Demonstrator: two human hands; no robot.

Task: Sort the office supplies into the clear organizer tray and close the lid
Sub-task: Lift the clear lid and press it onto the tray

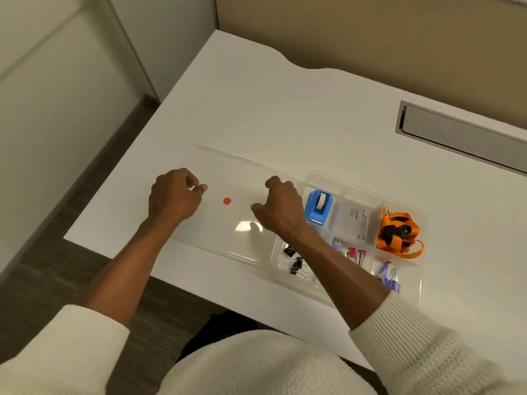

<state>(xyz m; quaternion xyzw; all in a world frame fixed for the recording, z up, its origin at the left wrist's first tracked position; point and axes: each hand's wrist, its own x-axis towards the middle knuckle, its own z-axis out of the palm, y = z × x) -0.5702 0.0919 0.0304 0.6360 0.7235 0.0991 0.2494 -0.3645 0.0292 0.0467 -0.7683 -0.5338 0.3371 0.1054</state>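
Two bare hands rest over a flat clear plastic lid point(228, 172) that lies on the white surface point(256, 104) at the centre of the frame, just left of the clear compartmented organizer tray point(410, 292). The left hand point(174, 195) sits at the lid's left edge, its grip curled with fingertips pressed together; whether it pinches the rim I cannot tell. The right hand point(281, 208) is over the lid's right edge, fingers curled downward, grip likewise unclear. A small red dot point(227, 201) shows on the lid between the hands. Inside the uncovered tray lie a blue tape dispenser point(318, 207), a white packet point(353, 220), a bundled orange and black lanyard point(397, 233), black binder clips point(295, 262), a pink stapler point(356, 255) and small purple-blue items point(387, 276) at lower right.
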